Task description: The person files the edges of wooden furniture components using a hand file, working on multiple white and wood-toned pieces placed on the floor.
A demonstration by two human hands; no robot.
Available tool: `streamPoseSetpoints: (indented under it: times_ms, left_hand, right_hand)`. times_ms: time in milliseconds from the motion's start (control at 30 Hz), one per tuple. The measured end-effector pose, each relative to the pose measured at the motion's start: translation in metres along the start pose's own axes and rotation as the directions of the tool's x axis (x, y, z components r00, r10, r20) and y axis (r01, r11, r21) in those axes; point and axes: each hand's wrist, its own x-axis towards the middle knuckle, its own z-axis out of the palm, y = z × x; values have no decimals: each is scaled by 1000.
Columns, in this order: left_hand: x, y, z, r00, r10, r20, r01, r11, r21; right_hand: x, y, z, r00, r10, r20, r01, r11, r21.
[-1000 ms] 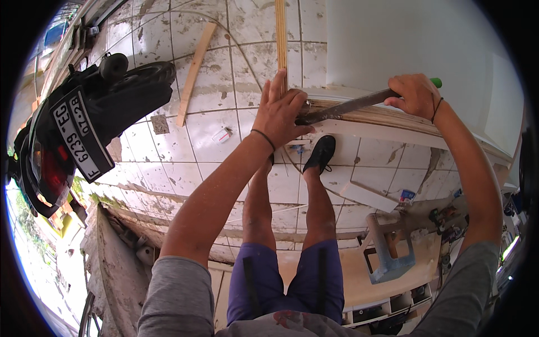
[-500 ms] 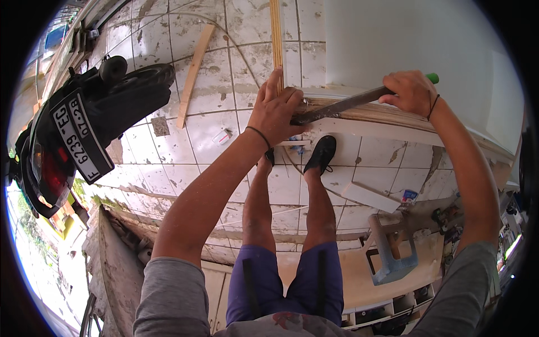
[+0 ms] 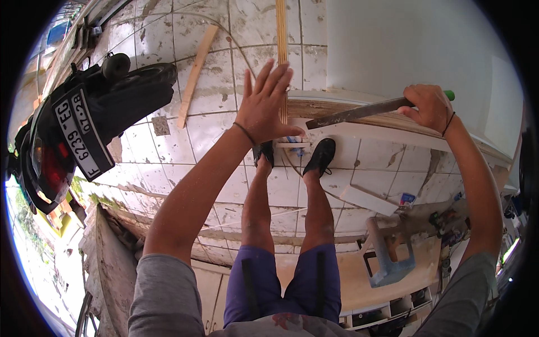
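My right hand (image 3: 428, 105) is wrapped round a long, flat, dark metal file (image 3: 359, 114) near its green handle end. The file slants down to the left, its tip free, along the layered wooden edge (image 3: 314, 106) of a big white panel (image 3: 404, 50). Spread fingers show on my left hand (image 3: 265, 104), which holds nothing. It hovers left of the file's tip, beside a narrow wooden strip (image 3: 282, 33) and apart from the file. Whether the file touches the edge, I cannot tell.
A parked black motorbike (image 3: 84, 123) stands on the left. A loose wooden slat (image 3: 197, 76) lies on the dirty tiled floor (image 3: 219, 84). Near my feet are a white board piece (image 3: 369, 200) and a blue-grey stool (image 3: 391, 253). Cluttered tools (image 3: 449, 222) sit at right.
My left hand has let go of the file's tip end and opened, shifting slightly left and nearer to me. My right hand has drawn the file to the right.
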Motion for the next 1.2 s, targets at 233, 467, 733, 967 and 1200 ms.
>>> streamPoseSetpoints:
  times_ms: [233, 467, 733, 967, 1200]
  left_hand:
    - [-13, 3, 7, 996, -79, 49, 76, 996, 46]
    - [-12, 5, 16, 998, -47, -31, 41, 983, -181]
    - [-10, -2, 20, 999, -15, -44, 5, 976, -219]
    - [-33, 20, 6, 973, -204, 108, 229, 909, -347]
    - [-81, -23, 55, 730, -642, 234, 530, 314, -788]
  right_hand:
    - [21, -9, 5, 1000, -21, 7, 21, 999, -26]
    - [39, -8, 3, 998, -62, -2, 62, 996, -57]
    - [38, -5, -6, 1000, -7, -19, 6, 999, -40]
    - [11, -11, -22, 989, 131, -66, -134, 990, -35]
    - [-43, -132, 23, 806, 592, 8, -515, 694, 502]
